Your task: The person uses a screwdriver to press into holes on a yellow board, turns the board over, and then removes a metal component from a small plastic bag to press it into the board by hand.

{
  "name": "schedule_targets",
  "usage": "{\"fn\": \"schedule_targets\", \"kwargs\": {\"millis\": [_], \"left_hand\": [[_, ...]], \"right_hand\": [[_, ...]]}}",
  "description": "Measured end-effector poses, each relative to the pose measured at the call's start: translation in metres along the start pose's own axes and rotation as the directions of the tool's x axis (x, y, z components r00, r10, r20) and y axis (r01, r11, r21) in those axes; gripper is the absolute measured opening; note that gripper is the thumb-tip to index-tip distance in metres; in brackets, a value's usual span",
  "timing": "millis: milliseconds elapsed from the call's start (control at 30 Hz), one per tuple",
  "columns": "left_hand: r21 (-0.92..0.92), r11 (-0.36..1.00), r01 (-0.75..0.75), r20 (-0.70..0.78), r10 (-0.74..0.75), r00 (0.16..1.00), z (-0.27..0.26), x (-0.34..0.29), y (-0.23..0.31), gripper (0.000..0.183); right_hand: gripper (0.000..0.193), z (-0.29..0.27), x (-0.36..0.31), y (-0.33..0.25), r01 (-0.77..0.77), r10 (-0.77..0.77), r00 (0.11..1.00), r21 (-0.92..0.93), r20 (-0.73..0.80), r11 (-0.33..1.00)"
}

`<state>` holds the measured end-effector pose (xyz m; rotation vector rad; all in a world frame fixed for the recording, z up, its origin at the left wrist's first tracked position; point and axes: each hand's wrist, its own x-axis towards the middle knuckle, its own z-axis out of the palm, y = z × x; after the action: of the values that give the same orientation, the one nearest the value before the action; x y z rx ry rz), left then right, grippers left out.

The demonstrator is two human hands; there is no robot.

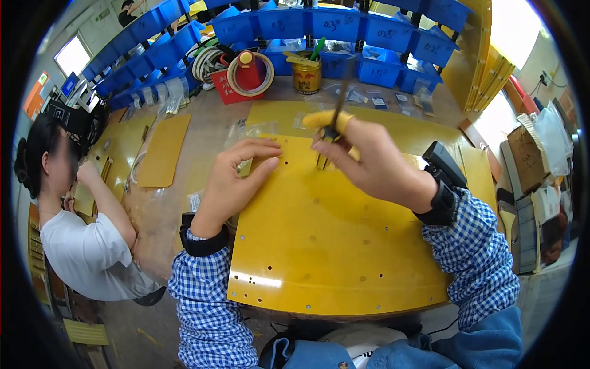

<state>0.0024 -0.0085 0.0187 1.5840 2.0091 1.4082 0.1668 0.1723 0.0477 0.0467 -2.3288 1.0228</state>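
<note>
A large yellow panel [344,240] with small holes along its edges lies in front of me. My left hand [236,178] rests on its upper left edge, fingers stretched and thumb apart, holding nothing. Above the panel's far part, my right hand [369,157] is closed around a slim dark tool [332,132]. A blurred dark shaft rises from the grip, and a two-pronged metal end points down at the panel; its exact kind is unclear. Yellow covers sit on some of my right fingers. Checked sleeves and black wrist bands cover my forearms.
Blue bins [332,24] line the back. Before them stand a gold can [306,77] with tools and a tape roll [251,74]. A smaller yellow board [163,150] lies left, near a seated co-worker [92,240]. A brush [507,215] and boxes are at right.
</note>
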Motion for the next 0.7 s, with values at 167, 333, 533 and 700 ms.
{"fn": "schedule_targets", "kwargs": {"millis": [167,333,533,700], "left_hand": [[-0.017,1.000,-0.004,-0.003,0.004,1.000,0.002,-0.001,-0.003,0.017],[-0.028,1.000,0.004,-0.014,-0.004,1.000,0.002,0.000,0.000,0.019],[-0.020,1.000,0.017,-0.010,-0.017,1.000,0.001,0.000,-0.001,0.018],[-0.022,1.000,0.017,-0.013,-0.017,1.000,0.001,0.000,-0.001,0.019]], "right_hand": [[0.028,-0.008,0.002,-0.004,-0.055,0.056,0.998,0.018,-0.027,0.998],[0.026,0.003,0.001,0.005,0.025,-0.022,0.999,-0.080,0.037,0.996],[0.024,-0.004,0.000,-0.003,-0.022,0.023,0.999,-0.043,0.024,0.999],[0.026,-0.004,0.001,-0.004,0.006,-0.006,1.000,0.005,0.022,1.000]]}}
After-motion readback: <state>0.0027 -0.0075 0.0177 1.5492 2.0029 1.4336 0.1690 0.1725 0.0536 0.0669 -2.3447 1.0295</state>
